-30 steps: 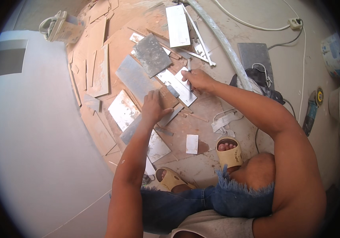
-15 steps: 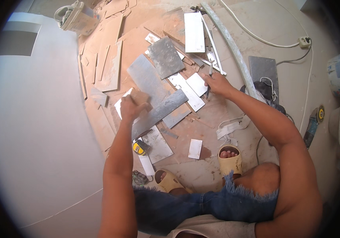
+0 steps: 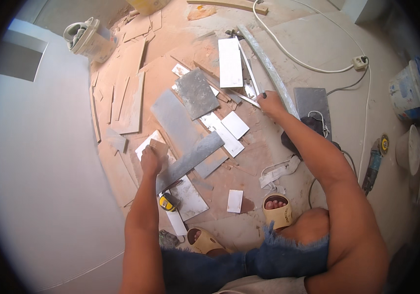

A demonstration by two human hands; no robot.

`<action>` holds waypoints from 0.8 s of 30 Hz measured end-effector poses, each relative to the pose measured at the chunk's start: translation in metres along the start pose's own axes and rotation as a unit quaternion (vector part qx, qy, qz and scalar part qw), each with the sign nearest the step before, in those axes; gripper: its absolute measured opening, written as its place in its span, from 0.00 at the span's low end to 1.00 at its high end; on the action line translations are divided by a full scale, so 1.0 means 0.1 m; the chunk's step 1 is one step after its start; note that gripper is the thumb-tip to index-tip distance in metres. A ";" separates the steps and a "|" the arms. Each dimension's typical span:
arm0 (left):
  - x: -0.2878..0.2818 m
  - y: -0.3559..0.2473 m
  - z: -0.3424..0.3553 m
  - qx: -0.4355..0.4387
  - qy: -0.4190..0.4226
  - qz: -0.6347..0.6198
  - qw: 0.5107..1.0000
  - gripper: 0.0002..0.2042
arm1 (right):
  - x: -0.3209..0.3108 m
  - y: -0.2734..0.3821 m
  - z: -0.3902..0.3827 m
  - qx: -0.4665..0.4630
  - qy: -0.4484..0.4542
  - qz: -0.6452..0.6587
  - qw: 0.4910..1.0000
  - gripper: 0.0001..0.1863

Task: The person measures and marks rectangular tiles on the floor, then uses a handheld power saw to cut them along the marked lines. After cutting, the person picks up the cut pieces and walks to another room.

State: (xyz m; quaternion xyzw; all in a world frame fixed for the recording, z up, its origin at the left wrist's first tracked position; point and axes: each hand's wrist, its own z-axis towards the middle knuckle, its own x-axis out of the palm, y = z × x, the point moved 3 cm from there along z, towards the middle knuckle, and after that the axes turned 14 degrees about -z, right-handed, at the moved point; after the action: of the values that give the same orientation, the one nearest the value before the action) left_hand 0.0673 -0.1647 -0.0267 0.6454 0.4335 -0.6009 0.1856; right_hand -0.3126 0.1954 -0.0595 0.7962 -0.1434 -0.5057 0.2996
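My left hand [image 3: 149, 159] is closed on a small brown tile piece [image 3: 159, 146] over a white tile [image 3: 143, 147], left of a long grey strip [image 3: 197, 154]. My right hand [image 3: 271, 104] is closed on a small dark tool [image 3: 264, 95], mostly hidden by my fingers, near narrow white strips [image 3: 248, 99] and a long pale metal bar [image 3: 269, 63]. Grey [image 3: 197, 90] and white [image 3: 230, 62] tile pieces lie scattered between my hands. A yellow tape measure [image 3: 168, 202] lies just below the grey strip.
Buckets stand at upper left [image 3: 92, 44] and right [image 3: 405, 95]. An angle grinder [image 3: 374, 166] lies at right, with cables and a socket [image 3: 360, 62]. A black bundle [image 3: 293, 141] lies beside my right arm. A pale board [image 3: 38, 161] fills the left side. My sandalled feet [image 3: 277, 210] are below.
My left hand has moved down-left with the brown piece, uncovering the grey strip and tape measure. My right hand has moved up-right with the tool, off the white tiles.
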 end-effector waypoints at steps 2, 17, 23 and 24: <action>0.07 -0.04 0.01 -0.006 0.015 0.010 1.000 0.39 | -0.01 -0.10 0.09 0.028 -0.033 -0.013 0.999 0.18; 0.27 -0.71 -0.26 0.185 0.010 -0.076 0.980 0.31 | 0.09 -0.36 0.26 0.012 -0.056 -0.129 0.990 0.17; 0.17 -0.63 -0.33 0.186 0.025 -0.057 0.980 0.29 | 0.08 -0.24 0.08 0.096 0.130 0.240 0.957 0.17; 0.15 -0.62 -0.33 0.190 0.029 -0.057 0.980 0.29 | 0.07 -0.20 0.03 0.103 0.148 0.281 0.943 0.18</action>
State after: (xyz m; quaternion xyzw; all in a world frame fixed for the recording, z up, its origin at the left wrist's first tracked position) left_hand 0.0371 -0.1000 -0.0165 0.6602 0.3530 -0.6629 0.0123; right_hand -0.3137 0.2061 -0.0782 0.8159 -0.3664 -0.2603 0.3638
